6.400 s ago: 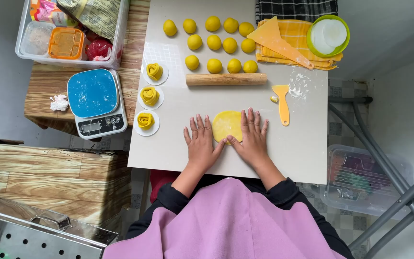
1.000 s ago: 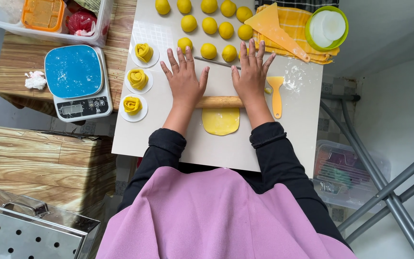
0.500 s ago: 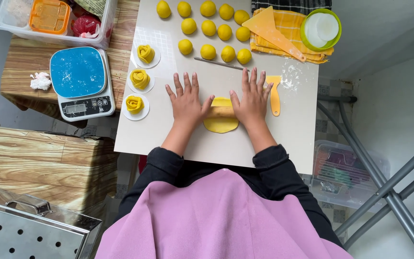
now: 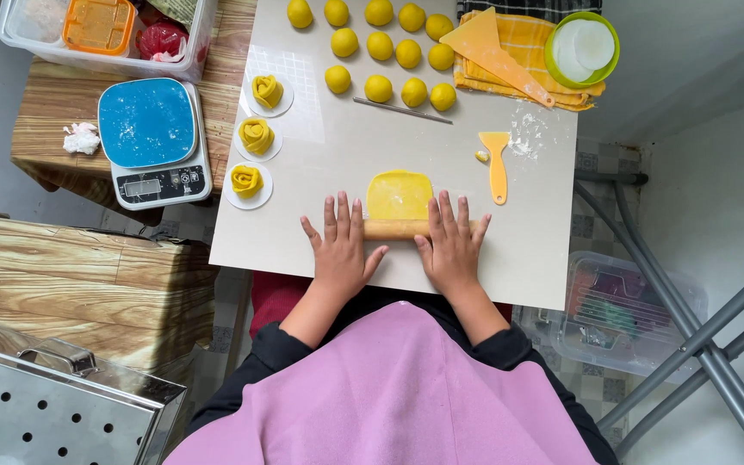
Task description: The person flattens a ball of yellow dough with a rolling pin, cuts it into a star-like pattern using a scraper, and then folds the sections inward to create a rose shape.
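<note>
A wooden rolling pin (image 4: 398, 229) lies across the near edge of a flattened yellow dough sheet (image 4: 399, 193) on the white board (image 4: 320, 164). My left hand (image 4: 339, 247) presses flat on the pin's left part, fingers spread. On the pin's right part rests my right hand (image 4: 451, 244), also flat with fingers apart. Most of the dough sheet shows just beyond the pin.
Several yellow dough balls (image 4: 380, 45) sit at the far end, three rose-shaped pieces (image 4: 256, 136) on white discs at left. An orange scraper (image 4: 497, 164), a thin metal rod (image 4: 403, 110), a yellow cloth with wedge (image 4: 497, 52), a green bowl (image 4: 582, 48), and a blue scale (image 4: 152, 142) surround.
Both hands have rolled the pin toward me, from the dough's far side to its near edge. The dough sheet now lies uncovered and looks longer and flatter.
</note>
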